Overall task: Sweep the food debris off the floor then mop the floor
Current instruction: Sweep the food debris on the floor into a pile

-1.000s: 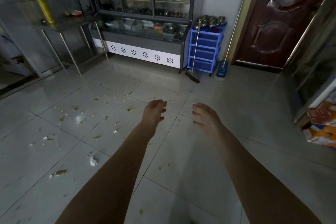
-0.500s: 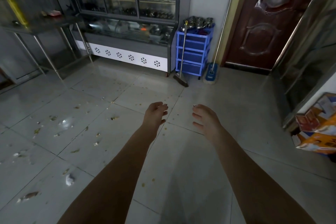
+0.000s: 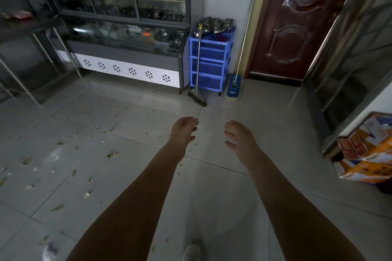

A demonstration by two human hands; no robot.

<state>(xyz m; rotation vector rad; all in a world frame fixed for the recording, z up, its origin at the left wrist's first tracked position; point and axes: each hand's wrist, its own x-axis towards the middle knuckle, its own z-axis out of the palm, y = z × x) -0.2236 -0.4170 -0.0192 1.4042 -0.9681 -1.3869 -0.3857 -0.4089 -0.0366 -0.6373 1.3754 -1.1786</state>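
Over the pale tiled floor (image 3: 275,129), stretches both bare forearms forward, side by side and apart. Holds nothing in the left hand (image 3: 183,131) — fingers loosely curled downward, thumb near the fingertips, relaxed rather than clenched. Holds nothing in the right hand (image 3: 239,136) either, fingers slack and slightly spread. Touches neither tool.

Faces, well ahead of the hands by the far wall, the broom (image 3: 197,95): upright, thin metal handle leaning against the front left edge of a blue drawer rack (image 3: 212,65), bristle head down on the tiles. Faces the mop (image 3: 233,88) just to the right of that rack, blue head flat on the floor over a white pad, long handle slanting up against the wall beside a dark brown door (image 3: 297,27). Shows shiny metal pots (image 3: 216,24) crowded on top of the rack.

Stands with food debris (image 3: 111,154) strewn to the left — small greenish and pale scraps scattered across several tiles, with a few crumbs under and between the arms. Has a glass-fronted display cooler (image 3: 127,38) with a white snowflake-patterned base along the back left, a steel table (image 3: 31,25) at the far left edge, and orange-and-white cardboard boxes (image 3: 369,154) stacked at the right edge. Shows one light shoe toe (image 3: 192,252) at the bottom, between the forearms.
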